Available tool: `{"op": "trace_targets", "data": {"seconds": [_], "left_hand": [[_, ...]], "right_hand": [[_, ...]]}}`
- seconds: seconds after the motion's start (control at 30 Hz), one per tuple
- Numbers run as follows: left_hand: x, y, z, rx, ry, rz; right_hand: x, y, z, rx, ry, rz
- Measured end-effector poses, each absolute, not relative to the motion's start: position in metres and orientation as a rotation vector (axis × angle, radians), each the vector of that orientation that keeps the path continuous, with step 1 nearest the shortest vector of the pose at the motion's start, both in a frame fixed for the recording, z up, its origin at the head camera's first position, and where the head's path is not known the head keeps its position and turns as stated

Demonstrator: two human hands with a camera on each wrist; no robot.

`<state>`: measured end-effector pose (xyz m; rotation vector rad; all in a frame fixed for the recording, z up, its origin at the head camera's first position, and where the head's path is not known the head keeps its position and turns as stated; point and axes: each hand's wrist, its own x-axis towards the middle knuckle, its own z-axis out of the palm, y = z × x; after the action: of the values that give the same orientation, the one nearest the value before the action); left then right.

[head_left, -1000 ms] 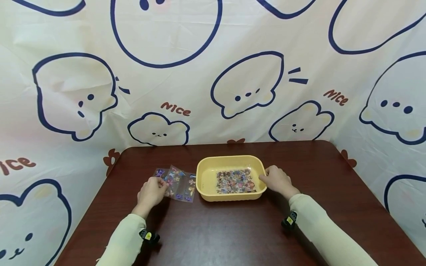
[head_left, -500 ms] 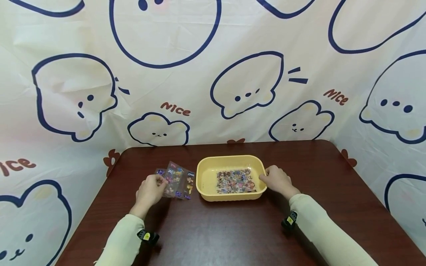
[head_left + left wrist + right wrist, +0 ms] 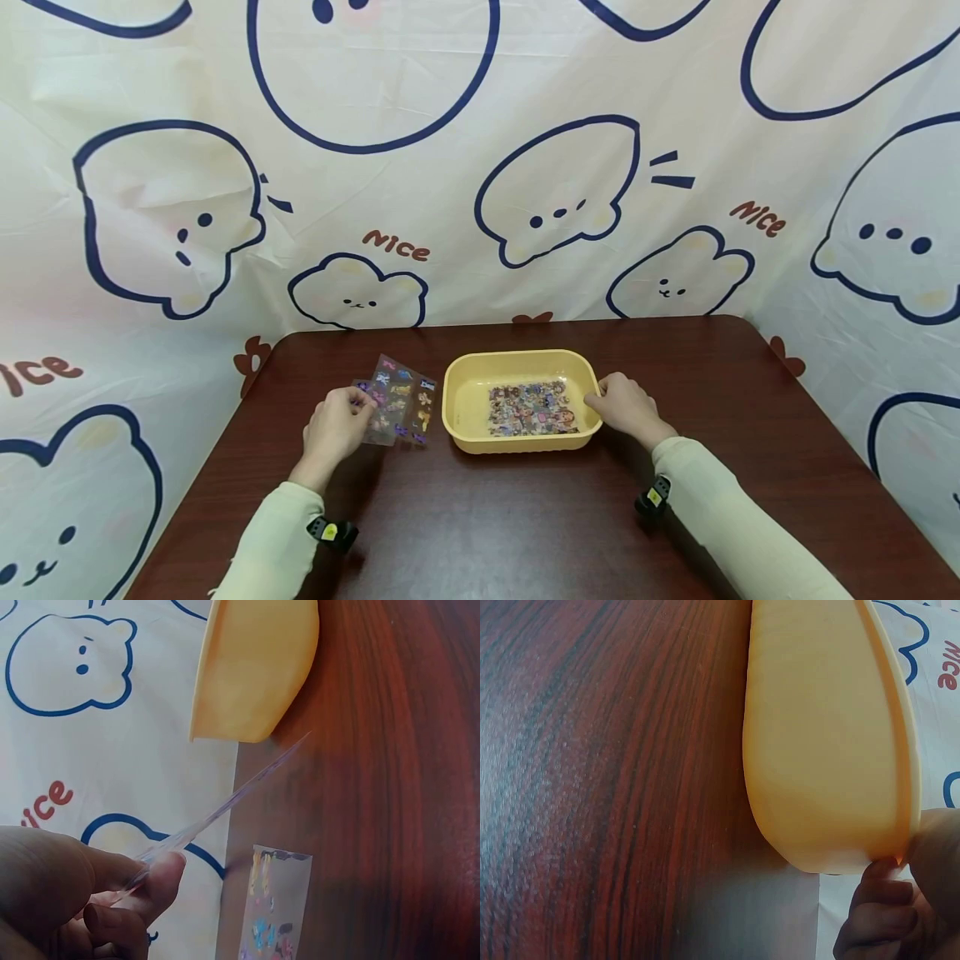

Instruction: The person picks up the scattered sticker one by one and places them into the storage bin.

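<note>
Between thumb and fingers my left hand (image 3: 335, 429) pinches a clear sticker sheet (image 3: 393, 387), seen nearly edge-on as a thin tilted sheet in the left wrist view. Below it, another clear sheet with small colourful stickers (image 3: 274, 907) lies on the table. To the right stands a yellow plastic basin (image 3: 467, 400), holding a patch of small colourful printed pictures (image 3: 532, 408) on its floor. My right hand (image 3: 630, 407) grips the basin's right rim, thumb on the inside and fingers curled outside beneath the rim, as the right wrist view shows.
Everything rests on a dark reddish-brown wooden table (image 3: 480, 525). A white cloth (image 3: 450, 192) with blue cartoon outlines hangs behind the table and along both sides. Each forearm wears a pale sleeve and a black wrist camera (image 3: 332, 533).
My left hand has drawn slightly left and up, lifting and turning the pinched sticker sheet away from the one beneath. The right hand and the basin stay in place.
</note>
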<state>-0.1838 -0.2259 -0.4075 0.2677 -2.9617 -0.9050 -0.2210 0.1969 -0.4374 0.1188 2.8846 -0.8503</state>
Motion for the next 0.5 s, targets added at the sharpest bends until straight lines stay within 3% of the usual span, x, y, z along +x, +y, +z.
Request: {"op": "trace_targets", "data": {"seconds": [0.5], "left_hand": [[-0.1831,-0.2296,-0.4027,0.267,-2.95,-0.914]], "right_hand": [[-0.2203,0.1968,-0.4372,0.118,2.893,-0.854]]}}
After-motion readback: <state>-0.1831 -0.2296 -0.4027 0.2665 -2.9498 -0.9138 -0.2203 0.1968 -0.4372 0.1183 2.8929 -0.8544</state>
